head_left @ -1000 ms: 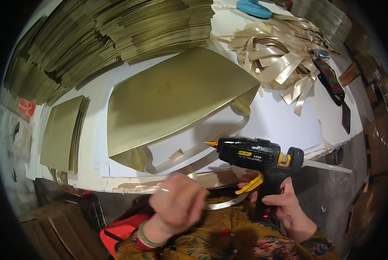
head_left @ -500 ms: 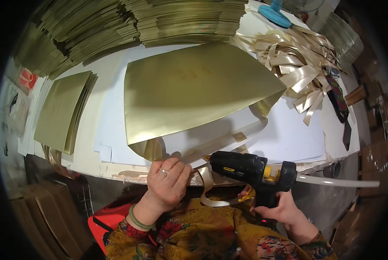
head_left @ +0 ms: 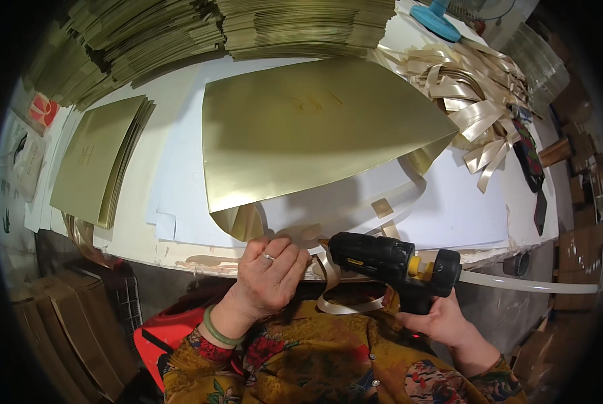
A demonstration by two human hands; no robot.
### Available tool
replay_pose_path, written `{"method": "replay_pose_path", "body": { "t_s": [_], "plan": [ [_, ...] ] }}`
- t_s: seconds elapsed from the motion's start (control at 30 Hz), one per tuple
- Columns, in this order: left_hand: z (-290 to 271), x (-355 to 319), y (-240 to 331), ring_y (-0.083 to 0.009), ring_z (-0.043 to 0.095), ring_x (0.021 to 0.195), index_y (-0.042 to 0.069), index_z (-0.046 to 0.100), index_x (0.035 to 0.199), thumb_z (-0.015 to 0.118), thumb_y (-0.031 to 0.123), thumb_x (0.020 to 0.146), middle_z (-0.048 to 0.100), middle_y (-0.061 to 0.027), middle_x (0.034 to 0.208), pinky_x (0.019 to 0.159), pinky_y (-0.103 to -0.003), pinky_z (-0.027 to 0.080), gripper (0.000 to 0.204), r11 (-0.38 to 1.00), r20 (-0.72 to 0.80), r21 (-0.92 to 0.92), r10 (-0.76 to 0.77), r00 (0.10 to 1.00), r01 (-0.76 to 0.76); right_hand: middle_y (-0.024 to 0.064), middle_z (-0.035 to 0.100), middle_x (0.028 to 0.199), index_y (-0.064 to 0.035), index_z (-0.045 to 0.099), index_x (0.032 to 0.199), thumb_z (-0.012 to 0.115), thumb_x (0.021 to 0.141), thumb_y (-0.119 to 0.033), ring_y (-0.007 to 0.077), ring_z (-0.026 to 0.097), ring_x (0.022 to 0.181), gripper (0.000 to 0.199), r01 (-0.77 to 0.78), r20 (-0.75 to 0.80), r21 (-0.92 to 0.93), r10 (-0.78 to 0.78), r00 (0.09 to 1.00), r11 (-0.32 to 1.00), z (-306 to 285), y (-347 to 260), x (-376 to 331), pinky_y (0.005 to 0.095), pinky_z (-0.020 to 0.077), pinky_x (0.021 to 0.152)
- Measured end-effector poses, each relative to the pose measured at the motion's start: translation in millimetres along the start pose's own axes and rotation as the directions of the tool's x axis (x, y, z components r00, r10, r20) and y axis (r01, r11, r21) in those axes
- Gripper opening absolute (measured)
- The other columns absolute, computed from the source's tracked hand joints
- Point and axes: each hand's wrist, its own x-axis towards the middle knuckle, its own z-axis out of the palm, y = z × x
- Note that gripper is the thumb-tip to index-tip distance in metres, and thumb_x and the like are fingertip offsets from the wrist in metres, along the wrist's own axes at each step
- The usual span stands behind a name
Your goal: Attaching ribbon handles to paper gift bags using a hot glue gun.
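Even overhead light is illuminating the white table [head_left: 450, 215]; the large gold sheet [head_left: 315, 135] is showing soft glare. Fisheye distortion is bending straight edges and blackening the rim. Near areas below the table are lying dim, and far corners are blurring slightly

Left hand [head_left: 269, 275] curled knuckles-up with fingers pinched; right hand [head_left: 439, 318] clenched in a grip, wrist bent.
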Motion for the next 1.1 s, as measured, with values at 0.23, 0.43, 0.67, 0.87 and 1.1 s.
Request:
{"method": "replay_pose_path", "body": {
  "t_s": [0.23,0.43,0.67,0.87,1.1],
  "plan": [
    [3.0,-2.9,-1.9,-0.0223,0.061,0.076,0.004,0.066,0.095,0.075,0.008,0.067,0.062,-0.0051,0.086,0.069,-0.035,0.040,0.029,1.000,-0.027,-0.026,-0.007,1.000,0.006,0.0054,0.067,0.101,0.0002,0.061,0.118,0.075,0.071,0.004,0.0118,0.061,0.090,0.050,0.124,-0.059,0.001,-0.124,0.991,0.992,-4.0,9.4,-0.7,0.0261,0.0507,0.076],
    [3.5,-2.6,-2.4,-0.0225,0.061,0.074,0.004,0.066,0.094,0.075,0.008,0.067,0.061,-0.0051,0.085,0.069,-0.035,0.040,0.029,1.000,-0.024,-0.026,0.003,1.000,-0.004,0.0054,0.067,0.101,0.0000,0.061,0.114,0.075,0.071,0.004,0.0119,0.062,0.089,0.046,0.281,-0.073,-0.082,-0.287,0.955,0.956,-2.4,7.8,6.0,0.0259,0.0503,0.077],
    [1.3,-1.4,-0.7,-0.0204,0.060,0.072,0.004,0.067,0.099,0.075,0.008,0.067,0.061,-0.0044,0.085,0.069,-0.035,0.040,0.033,1.000,-0.006,-0.016,-0.012,1.000,0.011,0.0052,0.069,0.102,0.0000,0.065,0.114,0.071,0.081,-0.002,0.0081,0.062,0.091,0.034,0.039,0.009,-0.162,-0.038,0.999,0.986,-12.1,7.5,6.3,0.0243,0.0499,0.081],
    [2.7,-1.9,-3.9,-0.0196,0.059,0.072,0.006,0.067,0.103,0.074,0.009,0.067,0.061,-0.0039,0.087,0.069,-0.035,0.039,0.036,0.999,0.004,-0.034,-0.001,1.000,0.001,0.0045,0.068,0.101,0.0001,0.064,0.110,0.072,0.075,0.002,0.0110,0.062,0.092,0.036,0.169,-0.025,0.014,-0.168,0.985,0.986,-8.5,-0.3,6.1,0.0263,0.0503,0.081],
    [-0.7,-3.3,-2.8,-0.0212,0.060,0.082,-0.001,0.066,0.105,0.062,0.010,0.065,0.062,-0.0082,0.096,0.074,-0.035,0.043,0.041,0.999,0.081,-0.042,0.004,0.997,-0.001,0.0138,0.068,0.109,0.0080,0.061,0.117,0.070,0.068,0.008,0.0180,0.065,0.098,0.050,0.076,-0.047,0.113,-0.071,0.996,0.991,-9.0,-15.0,9.0,0.0294,0.0528,0.085]
  ]
}}
